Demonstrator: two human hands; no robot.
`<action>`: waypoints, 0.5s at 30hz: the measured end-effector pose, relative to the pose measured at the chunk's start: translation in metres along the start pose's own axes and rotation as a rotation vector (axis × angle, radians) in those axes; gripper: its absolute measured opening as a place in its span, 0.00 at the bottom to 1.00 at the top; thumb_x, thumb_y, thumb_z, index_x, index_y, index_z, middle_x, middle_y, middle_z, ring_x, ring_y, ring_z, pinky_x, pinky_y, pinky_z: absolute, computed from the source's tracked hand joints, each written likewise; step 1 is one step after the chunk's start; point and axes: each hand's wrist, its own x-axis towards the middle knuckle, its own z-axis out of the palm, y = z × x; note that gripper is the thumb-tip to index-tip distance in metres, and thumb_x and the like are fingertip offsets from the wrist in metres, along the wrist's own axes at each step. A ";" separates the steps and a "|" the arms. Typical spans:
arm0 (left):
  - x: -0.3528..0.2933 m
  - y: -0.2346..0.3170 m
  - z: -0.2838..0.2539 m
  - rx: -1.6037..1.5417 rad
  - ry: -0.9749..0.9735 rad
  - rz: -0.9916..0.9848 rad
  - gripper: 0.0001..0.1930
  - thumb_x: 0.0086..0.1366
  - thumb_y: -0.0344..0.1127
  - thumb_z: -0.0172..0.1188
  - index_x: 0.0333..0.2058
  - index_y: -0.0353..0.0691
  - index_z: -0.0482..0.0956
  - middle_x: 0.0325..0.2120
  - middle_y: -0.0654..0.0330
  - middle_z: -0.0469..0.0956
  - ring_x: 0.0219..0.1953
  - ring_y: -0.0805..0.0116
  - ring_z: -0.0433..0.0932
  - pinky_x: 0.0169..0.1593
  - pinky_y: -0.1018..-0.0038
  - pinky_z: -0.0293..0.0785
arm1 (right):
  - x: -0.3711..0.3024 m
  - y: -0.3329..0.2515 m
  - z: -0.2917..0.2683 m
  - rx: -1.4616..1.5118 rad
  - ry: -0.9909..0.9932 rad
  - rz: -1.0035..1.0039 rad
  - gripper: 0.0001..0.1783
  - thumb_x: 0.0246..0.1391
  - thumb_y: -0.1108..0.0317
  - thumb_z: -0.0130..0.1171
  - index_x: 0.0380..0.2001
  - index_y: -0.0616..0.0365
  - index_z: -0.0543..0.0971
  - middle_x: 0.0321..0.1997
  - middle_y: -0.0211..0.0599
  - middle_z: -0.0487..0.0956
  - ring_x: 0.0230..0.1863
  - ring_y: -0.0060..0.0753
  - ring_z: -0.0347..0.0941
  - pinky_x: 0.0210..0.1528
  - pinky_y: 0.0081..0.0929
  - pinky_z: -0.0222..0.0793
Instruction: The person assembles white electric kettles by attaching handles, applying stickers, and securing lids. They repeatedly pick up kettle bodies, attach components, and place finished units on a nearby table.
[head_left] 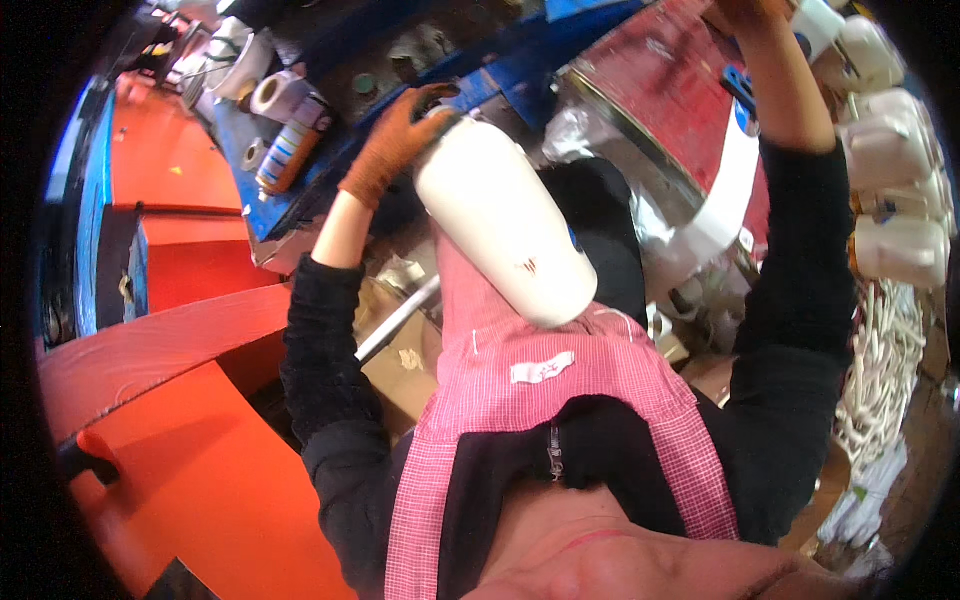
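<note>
Across my lap lies a white, rounded plastic container, tilted, with a small red mark on its side and a bit of blue at its right edge. Its far end is gripped by my left hand, which wears an orange-brown glove; the fingers curl over the rim and the thumb side is partly hidden. My right hand reaches to the top edge of the view, beyond a red tabletop, and is mostly cut off there. It is nearest to a white plastic piece, and its fingers cannot be made out.
White containers are stacked at the far right, above a heap of pale cords. A white strip hangs over the red tabletop's edge. Tape rolls and a spray can stand left. Orange panels fill the lower left.
</note>
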 end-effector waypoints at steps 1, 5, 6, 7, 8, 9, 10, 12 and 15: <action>0.008 -0.008 0.003 -0.095 -0.122 -0.022 0.21 0.60 0.47 0.53 0.46 0.38 0.75 0.44 0.50 0.74 0.47 0.59 0.73 0.52 0.69 0.66 | -0.056 -0.027 -0.024 -0.020 -0.176 0.086 0.22 0.48 0.59 0.56 0.43 0.63 0.72 0.36 0.52 0.76 0.36 0.50 0.73 0.39 0.43 0.65; 0.022 -0.042 0.012 -0.014 -0.267 -0.030 0.16 0.64 0.40 0.50 0.46 0.40 0.76 0.45 0.53 0.75 0.47 0.63 0.72 0.53 0.70 0.66 | -0.295 -0.160 -0.115 0.063 -0.227 1.140 0.22 0.53 0.63 0.56 0.50 0.60 0.73 0.48 0.40 0.76 0.49 0.31 0.71 0.52 0.26 0.62; 0.030 -0.048 0.017 -0.106 -0.263 -0.017 0.22 0.62 0.48 0.51 0.46 0.36 0.75 0.43 0.51 0.76 0.44 0.63 0.74 0.50 0.71 0.68 | -0.348 -0.208 -0.145 -0.114 -0.205 1.348 0.21 0.54 0.59 0.54 0.48 0.61 0.74 0.45 0.43 0.77 0.47 0.32 0.71 0.51 0.26 0.62; 0.028 -0.054 0.018 -0.097 -0.250 0.041 0.23 0.61 0.49 0.52 0.46 0.37 0.75 0.43 0.52 0.76 0.45 0.63 0.74 0.50 0.71 0.67 | -0.396 -0.254 -0.170 -0.273 -0.170 1.544 0.22 0.53 0.58 0.55 0.47 0.61 0.74 0.44 0.44 0.77 0.42 0.40 0.73 0.46 0.30 0.65; 0.031 -0.057 0.021 -0.056 -0.264 0.031 0.24 0.60 0.51 0.52 0.47 0.37 0.75 0.43 0.52 0.76 0.45 0.62 0.74 0.50 0.71 0.67 | -0.440 -0.300 -0.187 -0.564 -0.401 1.904 0.21 0.53 0.58 0.55 0.45 0.62 0.75 0.44 0.46 0.77 0.42 0.42 0.72 0.48 0.33 0.64; 0.031 -0.058 0.024 0.018 -0.272 0.018 0.25 0.60 0.53 0.53 0.47 0.38 0.75 0.43 0.52 0.76 0.45 0.61 0.74 0.51 0.70 0.67 | -0.477 -0.351 -0.201 -0.415 -0.233 1.973 0.25 0.51 0.55 0.56 0.47 0.62 0.74 0.46 0.50 0.75 0.45 0.44 0.72 0.50 0.33 0.63; 0.033 -0.057 0.026 0.028 -0.293 0.013 0.27 0.59 0.55 0.53 0.48 0.39 0.75 0.43 0.52 0.76 0.46 0.60 0.74 0.51 0.69 0.67 | -0.512 -0.388 -0.210 -0.298 -0.287 2.331 0.31 0.48 0.51 0.58 0.51 0.60 0.71 0.47 0.54 0.74 0.50 0.45 0.70 0.52 0.33 0.61; 0.036 -0.051 0.035 0.048 -0.252 -0.070 0.28 0.58 0.57 0.54 0.48 0.40 0.75 0.44 0.51 0.76 0.46 0.60 0.73 0.51 0.69 0.67 | -0.572 -0.451 -0.187 -0.410 -0.366 2.242 0.29 0.51 0.50 0.54 0.50 0.60 0.72 0.48 0.50 0.74 0.48 0.44 0.71 0.49 0.37 0.64; 0.040 -0.038 0.044 -0.066 -0.255 -0.154 0.31 0.56 0.59 0.56 0.47 0.38 0.74 0.43 0.50 0.75 0.43 0.61 0.74 0.47 0.69 0.68 | -0.628 -0.474 -0.158 -0.585 -0.854 2.193 0.32 0.48 0.48 0.54 0.58 0.37 0.64 0.59 0.53 0.64 0.56 0.54 0.64 0.55 0.45 0.60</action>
